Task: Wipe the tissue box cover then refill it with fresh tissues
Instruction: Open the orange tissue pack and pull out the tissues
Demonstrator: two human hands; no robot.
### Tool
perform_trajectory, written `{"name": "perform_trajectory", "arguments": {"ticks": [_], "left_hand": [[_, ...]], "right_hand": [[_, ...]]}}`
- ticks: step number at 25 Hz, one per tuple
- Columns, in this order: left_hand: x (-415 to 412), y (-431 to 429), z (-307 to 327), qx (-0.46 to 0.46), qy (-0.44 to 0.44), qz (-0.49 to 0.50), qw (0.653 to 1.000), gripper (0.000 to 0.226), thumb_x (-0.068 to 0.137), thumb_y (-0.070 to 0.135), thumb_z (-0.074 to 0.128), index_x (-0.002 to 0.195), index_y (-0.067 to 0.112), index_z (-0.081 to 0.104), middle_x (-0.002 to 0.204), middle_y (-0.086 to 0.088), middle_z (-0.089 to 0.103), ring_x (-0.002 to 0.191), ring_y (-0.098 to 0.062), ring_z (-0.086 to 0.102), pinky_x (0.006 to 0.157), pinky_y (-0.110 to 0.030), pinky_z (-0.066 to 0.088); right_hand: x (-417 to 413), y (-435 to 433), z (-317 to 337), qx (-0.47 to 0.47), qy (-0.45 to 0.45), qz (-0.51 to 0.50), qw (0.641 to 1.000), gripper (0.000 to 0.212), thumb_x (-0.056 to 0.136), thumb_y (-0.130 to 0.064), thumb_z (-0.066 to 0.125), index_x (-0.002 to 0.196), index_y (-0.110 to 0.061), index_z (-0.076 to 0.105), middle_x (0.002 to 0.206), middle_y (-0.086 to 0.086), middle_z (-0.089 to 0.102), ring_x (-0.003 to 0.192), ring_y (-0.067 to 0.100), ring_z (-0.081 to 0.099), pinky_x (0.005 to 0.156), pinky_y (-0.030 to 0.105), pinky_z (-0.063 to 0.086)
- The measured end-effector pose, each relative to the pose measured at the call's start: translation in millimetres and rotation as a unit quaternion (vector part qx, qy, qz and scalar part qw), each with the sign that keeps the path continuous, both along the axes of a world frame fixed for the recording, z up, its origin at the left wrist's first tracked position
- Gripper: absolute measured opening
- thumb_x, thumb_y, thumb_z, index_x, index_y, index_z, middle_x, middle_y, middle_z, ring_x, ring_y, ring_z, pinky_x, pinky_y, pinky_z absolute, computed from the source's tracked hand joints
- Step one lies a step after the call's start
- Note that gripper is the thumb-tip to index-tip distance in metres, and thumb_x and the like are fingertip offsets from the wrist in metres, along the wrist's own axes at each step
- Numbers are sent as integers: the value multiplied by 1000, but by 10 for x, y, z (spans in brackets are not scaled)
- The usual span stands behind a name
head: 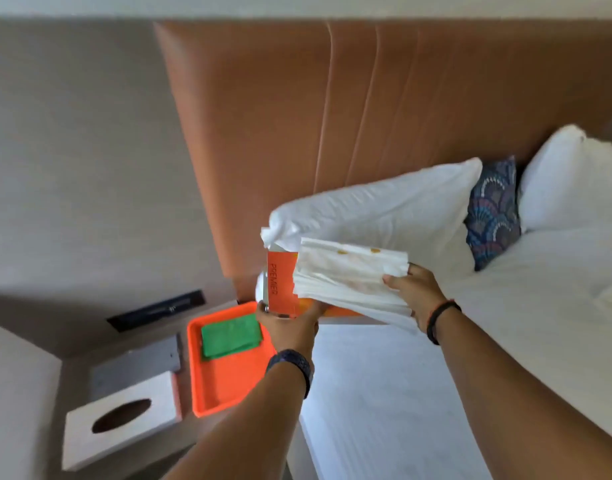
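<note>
My left hand (286, 320): it grips the end of the orange pack (282, 284), held up over the bed edge.
My right hand (413, 289): it pinches the white tissues (353, 278), which stick out of the pack.
Cover (121, 424): the white box with an oval hole sits on the nightstand (138, 358), near its front left corner.
Tray (225, 375): orange, on the nightstand's right side by the bed (436, 393).
Cloth (230, 336): green, folded, at the tray's far end.
</note>
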State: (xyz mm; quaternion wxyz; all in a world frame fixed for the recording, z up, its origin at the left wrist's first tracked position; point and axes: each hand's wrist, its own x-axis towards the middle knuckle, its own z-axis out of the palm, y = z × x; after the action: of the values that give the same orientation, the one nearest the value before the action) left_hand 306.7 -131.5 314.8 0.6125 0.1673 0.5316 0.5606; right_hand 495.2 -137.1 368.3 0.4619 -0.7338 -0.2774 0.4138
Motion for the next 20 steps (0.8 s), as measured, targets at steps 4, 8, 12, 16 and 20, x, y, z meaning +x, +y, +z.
{"name": "perform_trajectory", "arguments": {"ticks": [4,8,12,16,20], "left_hand": [[392,-205,-1267,-83,30,-43,995,109,36,19,87,129,35,32,100,2,65,75,-10,67,75,-41,58],[648,-371,-2056,-133,48,-71,987,108,39,23,87,128,43,29,117,-7,62,91,-24,67,86,-51,54],[663,-364,-2498,-161,131,-121,971,109,40,34,87,132,33,29,100,-6,67,87,-30,67,81,-47,56],[520,-273,-2476,-164,260,-238,921,100,43,50,87,125,26,36,96,0,62,82,-17,62,56,-25,44],[324,-57,-2147,-229,336,-338,849,133,36,70,82,142,20,20,132,-12,37,120,-32,47,81,-38,45]], "right_hand": [[332,-296,-1329,-60,5,-48,997,21,85,-4,65,97,-20,69,95,-1,72,93,24,68,89,45,55],[559,-424,-2103,-76,-2,-63,995,23,85,-2,63,94,-22,68,103,6,71,99,28,67,93,48,53],[672,-430,-2536,-85,-14,-48,995,24,86,-4,63,104,-19,67,107,6,71,100,27,67,92,45,53],[679,-371,-2509,-80,-23,-35,996,22,87,-7,63,95,-27,67,100,-3,72,92,18,68,79,36,55],[674,-191,-2165,-64,-26,-12,998,24,88,-3,60,103,-22,65,106,4,70,96,24,66,80,36,52]]}}
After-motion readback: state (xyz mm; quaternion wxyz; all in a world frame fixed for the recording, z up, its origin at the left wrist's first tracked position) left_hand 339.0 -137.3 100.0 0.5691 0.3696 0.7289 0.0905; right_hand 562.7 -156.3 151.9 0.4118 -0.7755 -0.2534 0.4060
